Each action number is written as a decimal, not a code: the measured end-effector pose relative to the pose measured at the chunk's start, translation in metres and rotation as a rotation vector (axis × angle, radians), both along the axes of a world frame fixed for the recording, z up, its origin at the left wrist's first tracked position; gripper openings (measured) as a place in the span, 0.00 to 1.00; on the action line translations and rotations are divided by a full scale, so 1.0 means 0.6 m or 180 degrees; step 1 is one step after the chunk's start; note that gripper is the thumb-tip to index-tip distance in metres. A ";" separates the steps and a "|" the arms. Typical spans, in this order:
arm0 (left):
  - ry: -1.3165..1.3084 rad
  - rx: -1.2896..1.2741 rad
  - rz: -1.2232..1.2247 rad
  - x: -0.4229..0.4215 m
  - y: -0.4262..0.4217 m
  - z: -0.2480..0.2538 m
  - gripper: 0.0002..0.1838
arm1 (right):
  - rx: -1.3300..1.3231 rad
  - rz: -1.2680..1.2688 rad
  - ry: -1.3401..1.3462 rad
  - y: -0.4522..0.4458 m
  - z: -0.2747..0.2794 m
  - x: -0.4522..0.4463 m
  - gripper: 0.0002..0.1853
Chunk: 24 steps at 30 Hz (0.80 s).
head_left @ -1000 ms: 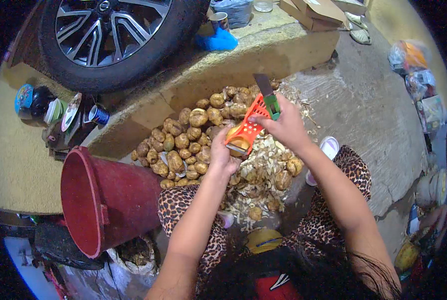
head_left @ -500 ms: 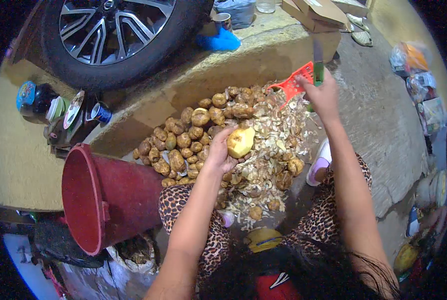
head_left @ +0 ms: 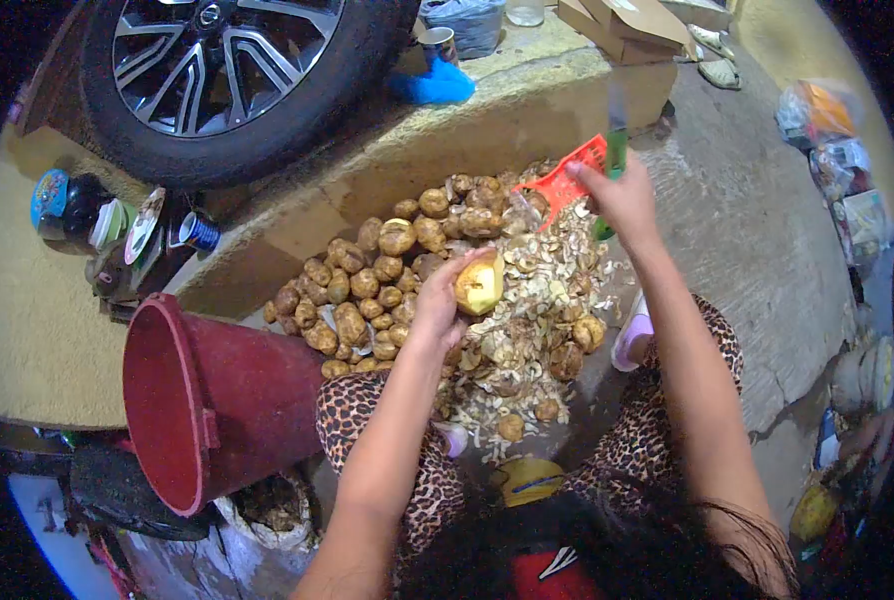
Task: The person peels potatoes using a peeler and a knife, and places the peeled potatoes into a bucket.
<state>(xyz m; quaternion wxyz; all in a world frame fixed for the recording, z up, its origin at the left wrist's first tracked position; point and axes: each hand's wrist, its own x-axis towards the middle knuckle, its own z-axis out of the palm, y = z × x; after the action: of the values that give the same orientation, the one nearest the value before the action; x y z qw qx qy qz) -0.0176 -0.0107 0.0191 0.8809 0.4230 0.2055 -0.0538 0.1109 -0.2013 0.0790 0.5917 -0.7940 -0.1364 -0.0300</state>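
Snugly, the left grip (head_left: pixel 441 302) cups a part-peeled potato (head_left: pixel 481 285), probably firm, slick, best held skin-side; the right grip (head_left: pixel 625 198) clutches peeler (head_left: pixel 589 156), knife (head_left: pixel 617 150).

The central potato (head_left: pixel 482 287) is pale yellow; between one and two o'clock the peeler (head_left: pixel 580 166) is orange-red, the knife handle (head_left: pixel 617 150) green. At eight the bucket (head_left: pixel 262 400) is maroon; at six, trousers (head_left: pixel 432 515) leopard-print.

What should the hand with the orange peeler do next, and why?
I think the right hand should bring the orange peeler back to the potato and scrape off another strip. The left hand holds the potato, whose yellow flesh is partly bare, but brownish skin seems to remain near its top, and the peeler is apart from it.
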 end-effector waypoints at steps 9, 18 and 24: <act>0.0416 0.0168 0.0190 0.003 -0.010 0.025 0.17 | -0.0092 0.0689 -0.0639 0.056 -0.012 -0.074 0.17; 0.0228 0.0385 -0.0126 0.017 -0.012 0.025 0.19 | -0.0309 0.0403 -0.0247 0.035 0.015 -0.055 0.17; 0.0086 0.0433 -0.0353 0.019 0.017 -0.015 0.18 | -0.0618 0.0117 -0.1274 0.013 0.037 -0.048 0.18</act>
<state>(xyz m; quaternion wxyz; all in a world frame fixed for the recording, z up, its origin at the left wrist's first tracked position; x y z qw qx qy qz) -0.0064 -0.0004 0.0100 0.8429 0.4918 0.1968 -0.0942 0.0819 -0.1937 0.1015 0.4741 -0.8228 -0.2678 -0.1629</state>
